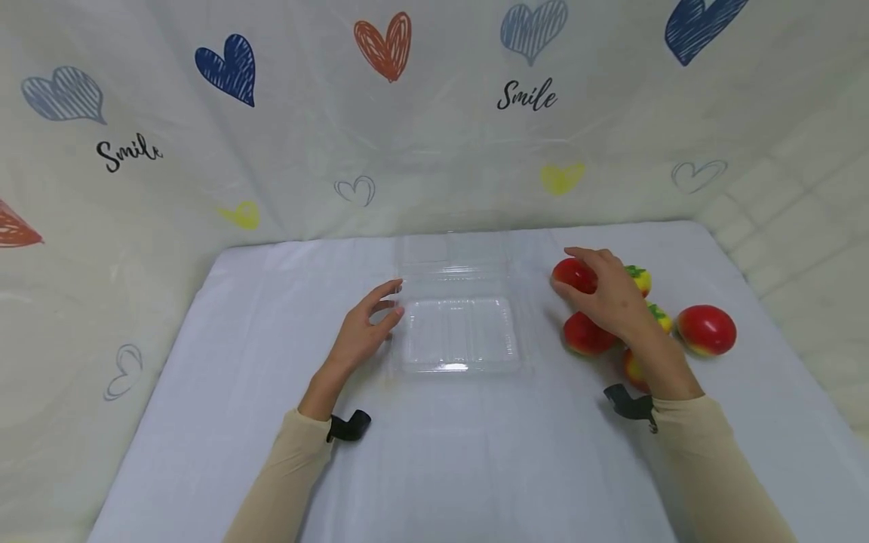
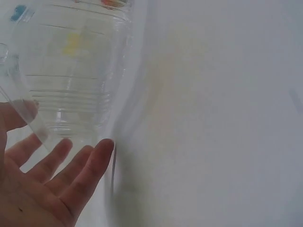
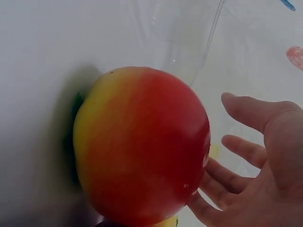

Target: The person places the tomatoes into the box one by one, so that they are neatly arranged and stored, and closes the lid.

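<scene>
A clear plastic clamshell container (image 1: 458, 369) stands with its lid up in the middle of the table. My left hand (image 1: 365, 332) is at its left edge, fingers loosely spread; in the left wrist view the fingertips (image 2: 106, 144) are close to the clear wall, contact unclear. My right hand (image 1: 614, 298) reaches over a glossy red fruit (image 1: 573, 275), thumb and fingers spread about it without a visible grip. A red-and-yellow fruit (image 3: 142, 146) with green at its base fills the right wrist view, in front of the spread fingers.
Several more fruits lie at the right: a red one (image 1: 707, 330) farthest right, another (image 1: 587, 334) below my right hand, and yellow ones with green leaves (image 1: 638, 277) partly hidden behind it. A white cloth (image 1: 434, 467) covers the table. A heart-printed curtain (image 1: 441, 143) hangs behind.
</scene>
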A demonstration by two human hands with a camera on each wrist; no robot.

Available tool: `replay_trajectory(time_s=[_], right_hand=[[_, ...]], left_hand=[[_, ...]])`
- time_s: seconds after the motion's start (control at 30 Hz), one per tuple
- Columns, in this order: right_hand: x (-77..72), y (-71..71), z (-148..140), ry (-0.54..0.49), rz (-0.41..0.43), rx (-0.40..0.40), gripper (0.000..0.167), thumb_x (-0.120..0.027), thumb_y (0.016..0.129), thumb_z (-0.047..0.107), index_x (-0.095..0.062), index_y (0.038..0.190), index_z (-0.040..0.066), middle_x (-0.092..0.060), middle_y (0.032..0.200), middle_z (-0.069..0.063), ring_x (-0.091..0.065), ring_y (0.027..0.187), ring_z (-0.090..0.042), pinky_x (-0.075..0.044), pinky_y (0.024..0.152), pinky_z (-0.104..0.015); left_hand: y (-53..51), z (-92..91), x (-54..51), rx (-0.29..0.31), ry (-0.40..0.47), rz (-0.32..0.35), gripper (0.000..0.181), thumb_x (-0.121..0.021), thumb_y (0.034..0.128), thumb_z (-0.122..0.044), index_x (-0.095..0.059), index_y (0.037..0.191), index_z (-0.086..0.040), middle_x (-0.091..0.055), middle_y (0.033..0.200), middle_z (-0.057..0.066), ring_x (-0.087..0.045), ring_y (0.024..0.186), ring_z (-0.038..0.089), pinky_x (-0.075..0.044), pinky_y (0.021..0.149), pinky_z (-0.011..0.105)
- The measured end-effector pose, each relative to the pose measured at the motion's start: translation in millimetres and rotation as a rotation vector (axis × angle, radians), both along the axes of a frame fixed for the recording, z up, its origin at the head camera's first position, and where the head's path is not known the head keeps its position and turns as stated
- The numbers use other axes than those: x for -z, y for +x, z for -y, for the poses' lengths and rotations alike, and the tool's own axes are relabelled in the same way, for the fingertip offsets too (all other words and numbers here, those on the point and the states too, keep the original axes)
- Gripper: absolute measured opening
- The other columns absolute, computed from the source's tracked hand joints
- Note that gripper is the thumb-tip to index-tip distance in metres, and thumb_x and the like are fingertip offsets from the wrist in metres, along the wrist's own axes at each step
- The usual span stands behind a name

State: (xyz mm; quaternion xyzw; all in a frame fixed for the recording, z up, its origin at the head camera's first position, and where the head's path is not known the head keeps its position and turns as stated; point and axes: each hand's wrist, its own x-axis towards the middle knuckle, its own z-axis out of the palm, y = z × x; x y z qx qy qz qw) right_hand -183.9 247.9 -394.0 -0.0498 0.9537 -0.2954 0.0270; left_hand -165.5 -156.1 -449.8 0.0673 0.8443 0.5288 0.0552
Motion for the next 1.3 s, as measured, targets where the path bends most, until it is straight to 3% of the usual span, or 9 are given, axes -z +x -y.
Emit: replay_trajectory(time_s=[0.4, 0.63, 0.97, 1.3], right_hand=[[8.7, -6.5, -14, -0.059, -0.010, 0.046, 0.071, -0.076, 0.095, 0.031, -0.045, 0.155, 0.011, -0.036, 0.154, -0.030, -0.049, 0.127, -0.049, -0.054, 0.097, -0.068], [12.3, -12.4, -18, -0.044, 0.028, 0.072, 0.073, -0.076, 0.094, 0.032, -0.043, 0.156, 0.010, -0.037, 0.152, -0.029, -0.048, 0.125, -0.047, -0.054, 0.097, -0.067], [15.2, -18.7, -15, 0.026, 0.038, 0.062, 0.074, -0.074, 0.095, 0.031, -0.042, 0.154, -0.002, -0.036, 0.149, -0.035, -0.042, 0.129, -0.051, -0.051, 0.099, -0.070], [11.2, -18.6, -13, 0.059, 0.189, 0.010, 0.072, -0.074, 0.096, 0.030, -0.037, 0.156, 0.012, -0.042, 0.149, -0.031, -0.043, 0.131, -0.052, -0.050, 0.098, -0.075]], left_hand=[[-1.1, -2.0, 0.6, 0.026, 0.059, 0.035, 0.049, -0.064, 0.1042, -0.032, -0.053, 0.152, -0.027, -0.051, 0.159, -0.007, -0.055, 0.143, 0.027, -0.064, 0.085, 0.043], [-1.4, -2.8, -0.2, 0.027, 0.063, 0.053, 0.051, -0.064, 0.1045, -0.028, -0.051, 0.153, -0.023, -0.050, 0.161, -0.005, -0.054, 0.144, 0.028, -0.064, 0.085, 0.043], [-3.0, -0.7, -0.4, 0.045, 0.099, 0.052, 0.059, -0.063, 0.1047, -0.023, -0.041, 0.159, -0.026, -0.046, 0.163, 0.000, -0.050, 0.148, 0.032, -0.063, 0.088, 0.045], [-3.4, 0.1, 1.4, 0.067, 0.136, 0.086, 0.055, -0.060, 0.1064, -0.024, -0.043, 0.159, -0.021, -0.043, 0.165, -0.004, -0.049, 0.149, 0.030, -0.061, 0.097, 0.052]])
